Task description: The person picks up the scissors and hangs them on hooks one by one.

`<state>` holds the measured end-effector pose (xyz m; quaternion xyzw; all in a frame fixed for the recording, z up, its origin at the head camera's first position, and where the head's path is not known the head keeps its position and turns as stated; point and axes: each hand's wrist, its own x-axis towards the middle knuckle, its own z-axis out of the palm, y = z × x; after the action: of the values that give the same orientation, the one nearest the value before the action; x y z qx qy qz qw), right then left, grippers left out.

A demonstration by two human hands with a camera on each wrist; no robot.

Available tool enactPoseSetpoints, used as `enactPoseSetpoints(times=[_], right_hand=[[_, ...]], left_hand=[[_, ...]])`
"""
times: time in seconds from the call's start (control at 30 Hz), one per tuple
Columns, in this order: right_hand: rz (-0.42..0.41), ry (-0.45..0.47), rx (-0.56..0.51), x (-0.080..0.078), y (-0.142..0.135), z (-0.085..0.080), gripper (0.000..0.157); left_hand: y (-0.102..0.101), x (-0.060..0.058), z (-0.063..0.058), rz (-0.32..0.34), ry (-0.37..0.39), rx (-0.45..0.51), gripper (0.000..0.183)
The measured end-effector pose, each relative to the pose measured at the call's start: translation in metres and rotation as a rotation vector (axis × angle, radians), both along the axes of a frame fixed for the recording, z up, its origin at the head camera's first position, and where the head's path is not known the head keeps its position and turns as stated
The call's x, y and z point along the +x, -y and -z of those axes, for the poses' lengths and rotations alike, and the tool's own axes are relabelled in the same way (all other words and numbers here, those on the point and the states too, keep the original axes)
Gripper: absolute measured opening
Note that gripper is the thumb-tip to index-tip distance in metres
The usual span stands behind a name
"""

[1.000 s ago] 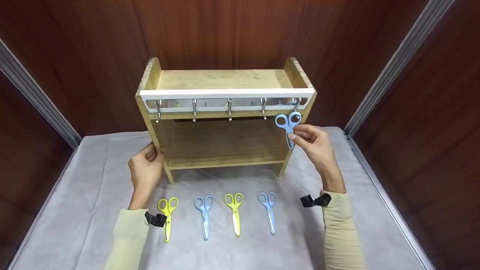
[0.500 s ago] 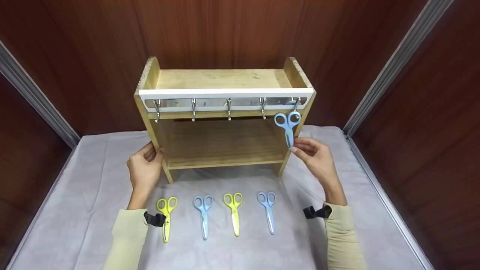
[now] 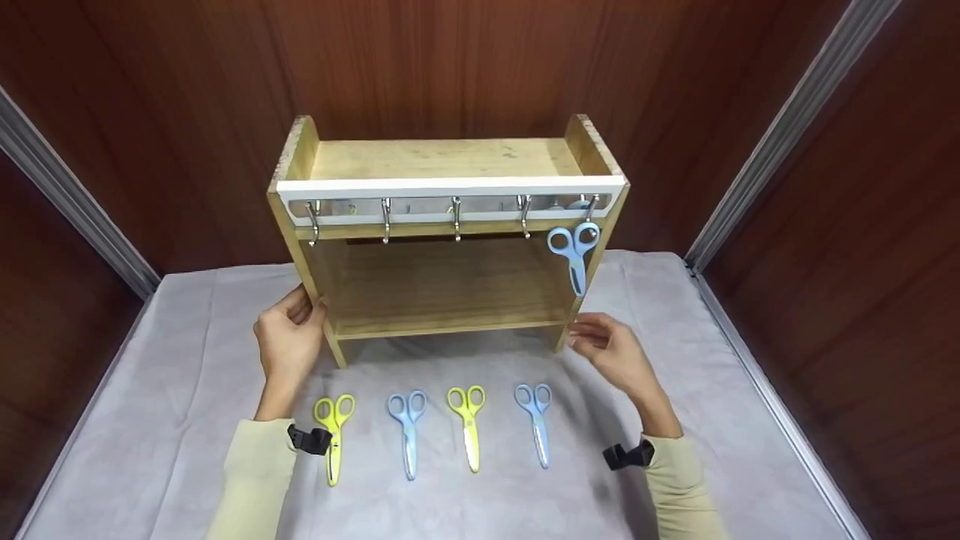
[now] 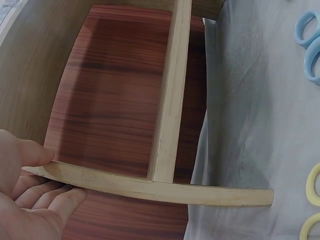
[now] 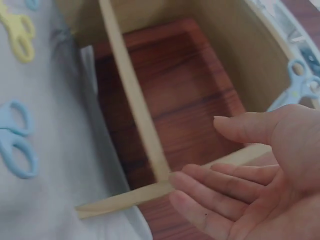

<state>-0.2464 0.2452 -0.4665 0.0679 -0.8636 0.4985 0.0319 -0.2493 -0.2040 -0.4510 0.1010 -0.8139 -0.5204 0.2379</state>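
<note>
A pair of blue scissors [image 3: 577,262] hangs blades down from the rightmost hook [image 3: 592,206] by one handle loop. The hook belongs to a white-framed rack on the front of a wooden shelf [image 3: 442,157]. My left hand [image 3: 290,337] grips the shelf's left side panel, thumb at the inner side and fingers outside, as the left wrist view shows. Below the hanging scissors, my right hand [image 3: 615,356] is beside the shelf's right leg with its fingers loosely extended and holding nothing. In the right wrist view its thumb [image 5: 245,127] stands apart from the fingers.
Several scissors lie in a row before the shelf: yellow scissors [image 3: 333,439] partly behind the left wrist strap, blue scissors [image 3: 409,435], yellow scissors [image 3: 469,427] and blue scissors [image 3: 535,424]. A grey cloth [image 3: 202,360] covers the table. Dark wood-grain panels [image 3: 450,67] enclose it.
My right hand has let go of the blue scissors and moved down toward the shelf's right leg. The scissors stay hanging from the hook. My left hand keeps its grip on the side panel.
</note>
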Motion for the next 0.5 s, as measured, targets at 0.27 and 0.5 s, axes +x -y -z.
enactPoseSetpoints(times=[0.27,0.5], right_hand=[[-0.047,0.058,0.121,0.016,0.014,0.018,0.043],[-0.076,0.030,0.285,0.031,0.031,0.034,0.051]], left_hand=[[0.000,0.001,0.000,0.009,-0.003,0.006,0.038],[0.000,0.002,0.001,0.029,-0.021,0.009,0.037]])
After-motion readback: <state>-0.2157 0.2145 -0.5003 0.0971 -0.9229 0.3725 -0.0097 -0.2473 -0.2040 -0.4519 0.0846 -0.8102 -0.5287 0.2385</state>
